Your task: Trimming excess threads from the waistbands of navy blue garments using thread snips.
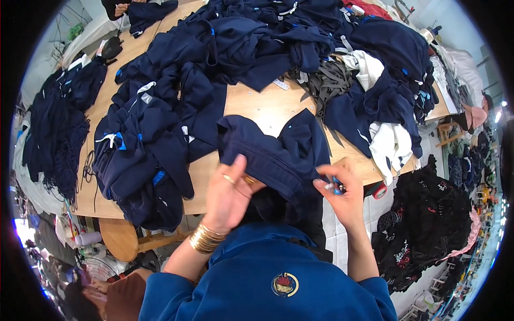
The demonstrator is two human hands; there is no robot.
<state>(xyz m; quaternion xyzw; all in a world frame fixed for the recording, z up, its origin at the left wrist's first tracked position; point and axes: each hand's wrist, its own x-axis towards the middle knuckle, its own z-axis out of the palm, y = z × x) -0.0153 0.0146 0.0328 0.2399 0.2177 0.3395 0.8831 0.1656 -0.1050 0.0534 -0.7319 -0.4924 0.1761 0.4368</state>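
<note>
A navy garment piece [270,158] with a seamed, folded band hangs over the near table edge in front of me. My left hand [230,195] grips its lower left edge, thumb on top and the other fingers partly behind the cloth. At its right edge is my right hand [345,192], curled around a small blue-and-metal tool [335,187] that looks like thread snips. Thumb and forefinger of that hand are close to the cloth; whether they pinch it I cannot tell.
Navy garments [235,43] lie heaped across the wooden table [257,109], with white cloth [388,147] and dark grey strips [332,85] at the right. Black printed fabric [428,230] is piled on the floor. A wooden stool [118,238] stands at lower left. Another person's hands [122,9] show at far left.
</note>
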